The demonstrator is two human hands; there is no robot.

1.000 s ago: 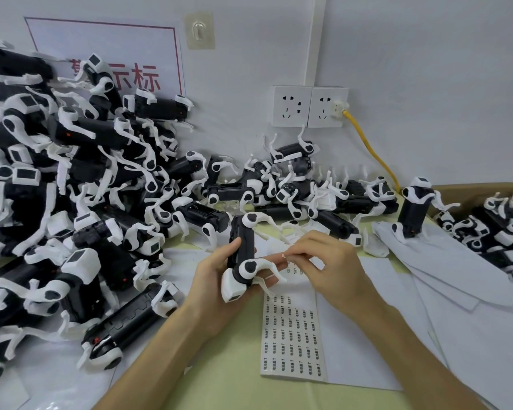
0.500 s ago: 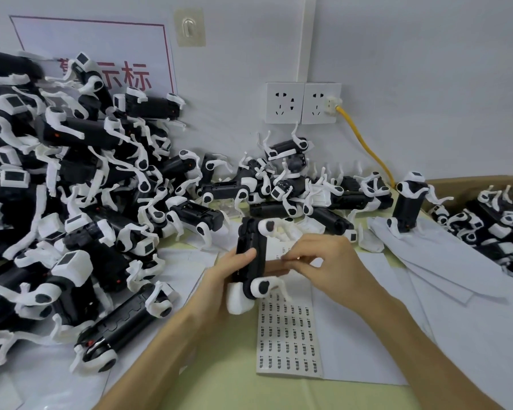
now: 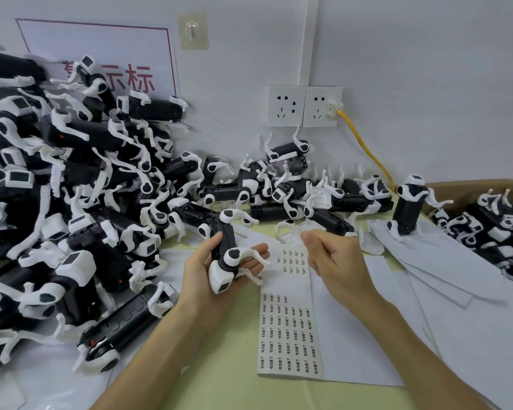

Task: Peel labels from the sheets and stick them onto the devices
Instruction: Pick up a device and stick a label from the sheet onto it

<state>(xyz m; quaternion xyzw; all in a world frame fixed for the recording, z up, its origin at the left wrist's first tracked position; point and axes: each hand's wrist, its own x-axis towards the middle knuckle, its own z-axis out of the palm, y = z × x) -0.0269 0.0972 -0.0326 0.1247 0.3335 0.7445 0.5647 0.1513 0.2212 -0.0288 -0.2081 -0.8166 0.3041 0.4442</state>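
Observation:
My left hand grips a black device with white legs and holds it upright above the table, its white end pointing down. My right hand hovers just right of it with loosely curled fingers. It touches nothing, and I see no label in it. Below and between both hands lies the label sheet, a long white strip with several rows of small black labels; its upper part has bare gaps.
A large heap of identical devices fills the left side and runs along the wall. One device stands upright at the right, beside a cardboard box with more devices. White sheets cover the right of the table. A yellow cable hangs from the wall sockets.
My right hand was pressing on the device and has now drawn away to the right. My left hand has turned the device slightly while still holding it.

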